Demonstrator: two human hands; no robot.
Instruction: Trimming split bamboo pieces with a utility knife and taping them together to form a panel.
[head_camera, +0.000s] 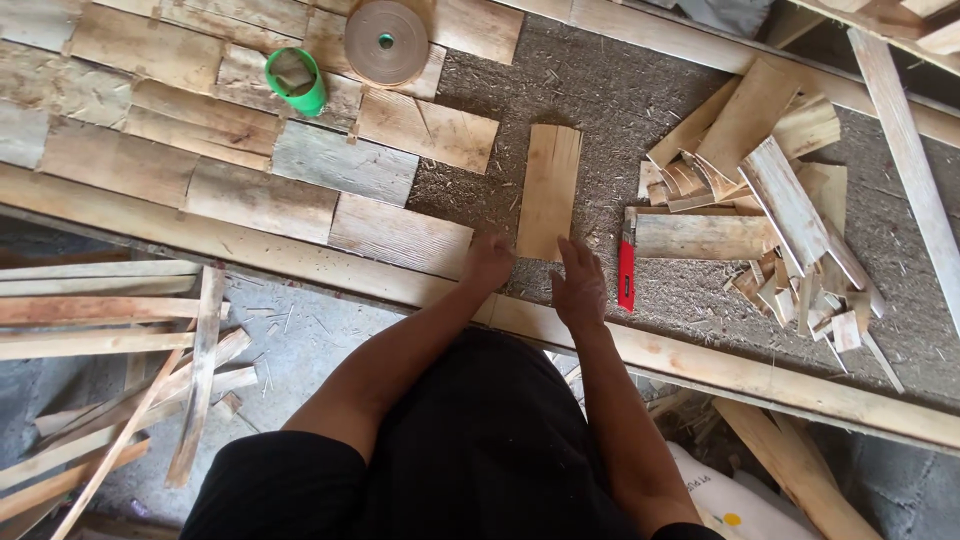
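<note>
Left hand (488, 262) and right hand (580, 288), both loosely open and holding nothing, rest at the near end of a flat rectangular wood piece (549, 190); fingertips touch or nearly touch its edge. The pale, grainy piece lies on the rough chipboard table (600, 100), long axis pointing away from the person. A red utility knife (626, 274) lies just right; offcuts (770, 210) are heaped beyond.

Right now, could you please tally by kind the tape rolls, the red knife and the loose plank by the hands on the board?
Tape rolls: 2, green and brown
Red utility knife: 1
Loose plank at the hands: 1
Total: 4
</note>
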